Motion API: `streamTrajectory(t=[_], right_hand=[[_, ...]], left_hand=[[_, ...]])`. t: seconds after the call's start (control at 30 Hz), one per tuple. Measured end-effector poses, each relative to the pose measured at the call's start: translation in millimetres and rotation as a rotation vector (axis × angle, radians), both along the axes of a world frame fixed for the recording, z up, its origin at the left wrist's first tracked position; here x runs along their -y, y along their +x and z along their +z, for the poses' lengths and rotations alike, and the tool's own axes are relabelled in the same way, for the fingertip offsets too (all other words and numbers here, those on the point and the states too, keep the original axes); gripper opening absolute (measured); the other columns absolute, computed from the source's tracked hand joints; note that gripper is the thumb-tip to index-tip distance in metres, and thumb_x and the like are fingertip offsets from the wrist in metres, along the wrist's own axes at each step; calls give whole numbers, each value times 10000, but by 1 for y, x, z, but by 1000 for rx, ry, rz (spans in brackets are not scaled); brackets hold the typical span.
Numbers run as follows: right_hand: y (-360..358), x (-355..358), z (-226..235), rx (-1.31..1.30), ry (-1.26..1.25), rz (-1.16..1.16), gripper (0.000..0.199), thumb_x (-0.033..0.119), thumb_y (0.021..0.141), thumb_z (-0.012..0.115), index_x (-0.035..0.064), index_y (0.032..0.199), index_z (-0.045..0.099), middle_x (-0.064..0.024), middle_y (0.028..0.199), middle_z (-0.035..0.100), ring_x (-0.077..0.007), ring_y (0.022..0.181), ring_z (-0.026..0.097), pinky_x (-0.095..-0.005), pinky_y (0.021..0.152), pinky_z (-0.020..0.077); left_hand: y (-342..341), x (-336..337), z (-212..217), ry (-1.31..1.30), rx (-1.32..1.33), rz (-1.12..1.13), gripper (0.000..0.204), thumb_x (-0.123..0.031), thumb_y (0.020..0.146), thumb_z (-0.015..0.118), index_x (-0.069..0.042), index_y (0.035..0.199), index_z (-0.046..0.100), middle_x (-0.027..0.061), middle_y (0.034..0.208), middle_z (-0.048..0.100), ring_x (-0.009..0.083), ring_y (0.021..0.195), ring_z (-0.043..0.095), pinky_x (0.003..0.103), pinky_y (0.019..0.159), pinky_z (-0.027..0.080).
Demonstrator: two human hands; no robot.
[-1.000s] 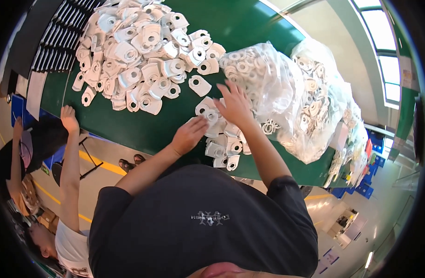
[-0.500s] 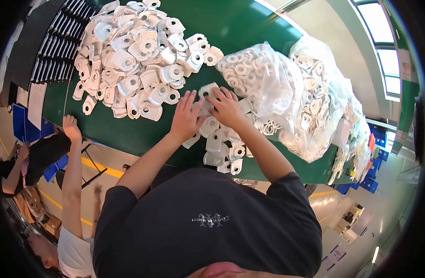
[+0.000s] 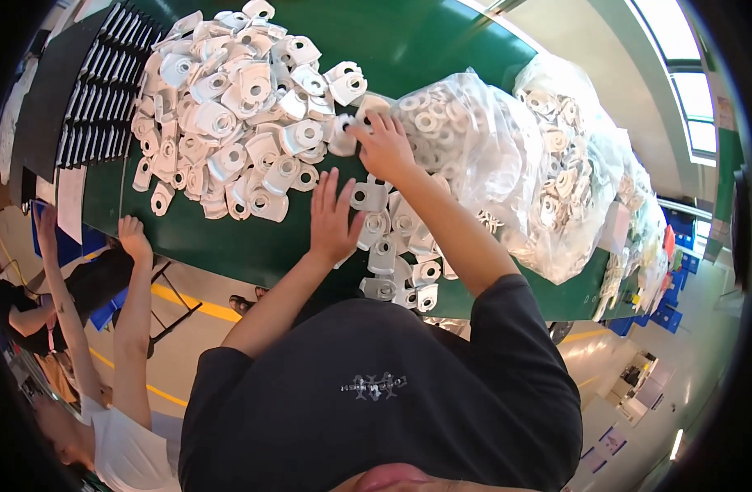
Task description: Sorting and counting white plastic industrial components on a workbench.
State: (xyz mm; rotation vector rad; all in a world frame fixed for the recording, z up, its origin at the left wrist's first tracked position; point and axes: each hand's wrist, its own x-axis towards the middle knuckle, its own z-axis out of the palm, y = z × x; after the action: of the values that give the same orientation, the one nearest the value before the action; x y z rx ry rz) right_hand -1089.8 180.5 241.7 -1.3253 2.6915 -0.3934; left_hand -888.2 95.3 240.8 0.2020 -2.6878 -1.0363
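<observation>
White plates, each with a round hole. Blurred plate (image 3: 342, 141) left of the right fingers (image 3: 380, 127), contact unclear. Second plate (image 3: 373, 104) just beyond those fingertips, partly covered. Third plate (image 3: 377, 197) lies flat, hole showing, just right of the left fingers (image 3: 331, 190). Loose cluster (image 3: 382, 256) nearer the body; big pile (image 3: 220, 121) left of both hands' fingers, plates overlapping, tilted every way.

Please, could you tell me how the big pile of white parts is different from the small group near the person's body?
The big pile holds many more parts and is heaped higher; the small group is lower. The big pile lies beside the black rack, while the small group lies by the clear bag. Both contain white parts with round holes.
</observation>
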Motion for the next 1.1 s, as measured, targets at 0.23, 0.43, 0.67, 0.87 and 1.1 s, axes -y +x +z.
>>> streamTrajectory(t=[0.23, 0.43, 0.67, 0.87, 1.1], right_hand=[[31, -46, 23, 19, 189, 121, 373, 82, 825, 654, 228, 1165, 699, -80, 1394, 550, -309, 1325, 491, -534, 1173, 305], [-28, 15, 39, -12, -59, 58, 428, 150, 824, 689, 188, 1249, 655, -77, 1326, 586, -311, 1293, 513, -510, 1083, 400], [-99, 108, 25, 66, 310, 88, 814, 229, 748, 835, 141, 1458, 447, -105, 1555, 451, -355, 1446, 397, -564, 1112, 397], [-110, 94, 18, 75, 361, -2, 668, 359, 705, 881, 124, 1268, 609, -82, 1340, 574, -309, 1272, 537, -473, 999, 507], [-59, 14, 41, 537, -23, -247, 561, 443, 709, 832, 60, 1086, 672, -184, 991, 719, -326, 955, 697, -422, 831, 537]], left_hand=[[-14, 4, -6, -39, 33, -4, 600, -308, 927, 657, -45, 1439, 487, 271, 1564, 347, 481, 1455, 316, 582, 1179, 277], [-8, -32, -17, -5, 71, -153, 599, -365, 951, 625, -55, 1448, 498, 249, 1566, 368, 434, 1483, 305, 544, 1205, 267], [4, -24, -5, -5, 80, -129, 562, -358, 947, 637, -58, 1412, 537, 232, 1552, 402, 439, 1456, 348, 547, 1190, 281], [32, 18, 7, 32, 91, 12, 493, -247, 924, 671, -73, 1374, 570, 200, 1519, 451, 428, 1424, 386, 540, 1164, 311], [4, 55, 13, -124, -24, 212, 484, -219, 872, 718, -86, 1324, 608, 184, 1455, 494, 425, 1358, 434, 560, 1139, 331]])
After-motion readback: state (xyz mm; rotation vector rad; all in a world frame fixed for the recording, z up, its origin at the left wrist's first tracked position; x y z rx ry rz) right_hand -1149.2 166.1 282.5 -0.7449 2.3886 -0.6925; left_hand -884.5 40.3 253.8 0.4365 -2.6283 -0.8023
